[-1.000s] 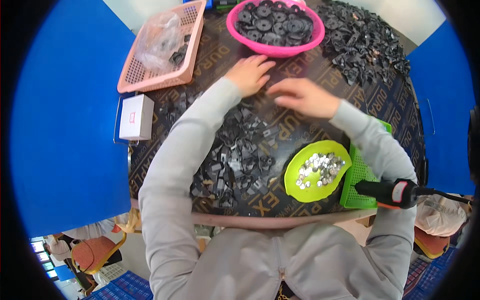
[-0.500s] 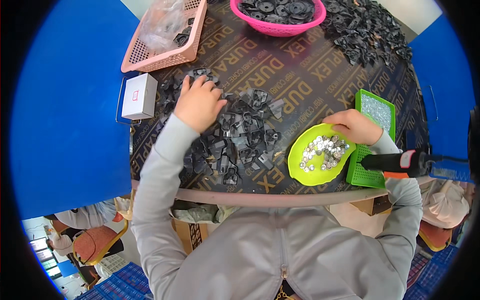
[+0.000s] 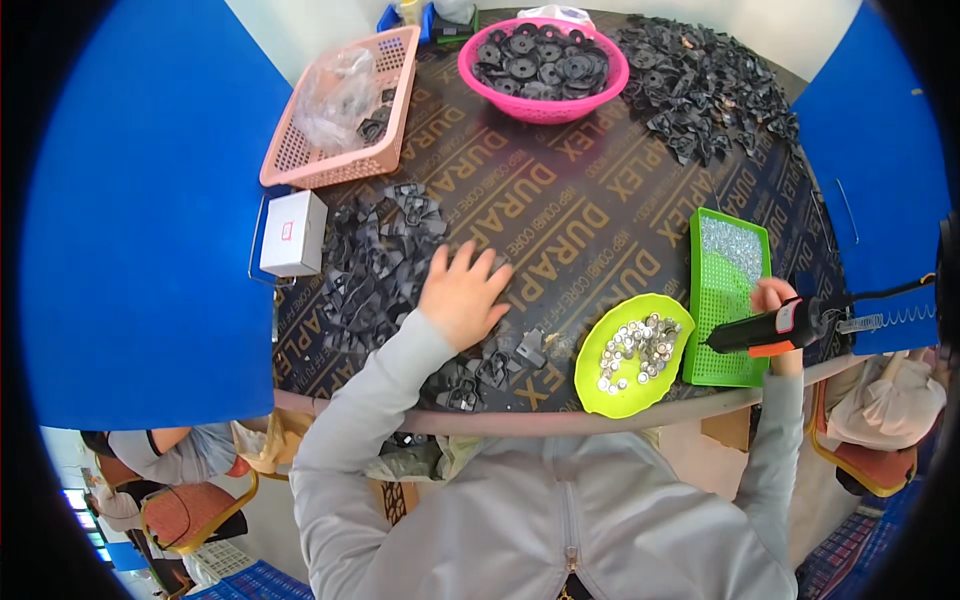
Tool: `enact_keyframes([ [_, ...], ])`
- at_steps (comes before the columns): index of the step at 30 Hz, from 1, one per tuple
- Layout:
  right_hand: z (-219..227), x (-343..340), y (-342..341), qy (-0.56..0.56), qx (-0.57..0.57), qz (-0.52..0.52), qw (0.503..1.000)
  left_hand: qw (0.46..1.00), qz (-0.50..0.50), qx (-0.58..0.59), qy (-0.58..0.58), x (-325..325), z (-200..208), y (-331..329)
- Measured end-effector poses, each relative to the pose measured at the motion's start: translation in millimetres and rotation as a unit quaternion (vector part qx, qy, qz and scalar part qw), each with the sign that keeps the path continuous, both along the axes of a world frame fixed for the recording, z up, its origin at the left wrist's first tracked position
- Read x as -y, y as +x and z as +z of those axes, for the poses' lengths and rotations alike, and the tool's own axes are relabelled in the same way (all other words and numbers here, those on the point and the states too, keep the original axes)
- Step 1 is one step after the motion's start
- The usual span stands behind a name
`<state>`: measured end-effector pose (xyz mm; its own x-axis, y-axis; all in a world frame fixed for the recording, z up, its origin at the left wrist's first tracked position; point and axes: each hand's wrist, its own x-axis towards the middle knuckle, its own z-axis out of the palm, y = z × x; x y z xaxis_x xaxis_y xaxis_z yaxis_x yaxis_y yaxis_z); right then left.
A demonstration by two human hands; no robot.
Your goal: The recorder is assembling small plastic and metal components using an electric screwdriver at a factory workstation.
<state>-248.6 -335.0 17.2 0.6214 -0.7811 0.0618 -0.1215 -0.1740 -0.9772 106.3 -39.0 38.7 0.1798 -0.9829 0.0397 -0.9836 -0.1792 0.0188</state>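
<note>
Dark tabletop (image 3: 560,190): L hand (image 3: 462,305), fingers (image 3: 463,258) spread, by black parts (image 3: 375,270) ctr-left, R hand (image 3: 775,295) at driver (image 3: 755,331) far right, grip unclear; prob. sorting, next needs pinch.

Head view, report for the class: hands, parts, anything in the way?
Left hand open at black parts. Right hand by green tray, grip unclear. Black tool partly hides that hand.

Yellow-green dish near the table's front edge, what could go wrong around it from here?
The yellow-green dish sits near the front edge, so a bump might spill its small metal pieces. The black power tool appears beside the right hand and could get knocked into the green tray. The left hand, spread beside loose black parts, might scatter some.
</note>
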Motion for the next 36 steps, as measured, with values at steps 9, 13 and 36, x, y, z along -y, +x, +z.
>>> enact_keyframes([
  [9,-18.6,-70.1,-30.1,-0.297,-0.031,-0.246,0.922,0.965,-0.033,-0.033,-0.26,138.4,61.8,82.2],
  [13,-32.0,-91.2,-33.3,-0.437,-0.109,-0.232,0.862,0.98,0.024,-0.094,-0.176,246.5,54.7,129.7],
  [36,-47.3,-110.8,-53.5,-0.303,-0.109,-0.164,0.932,0.992,0.105,0.014,0.075,336.5,21.1,119.0],
])
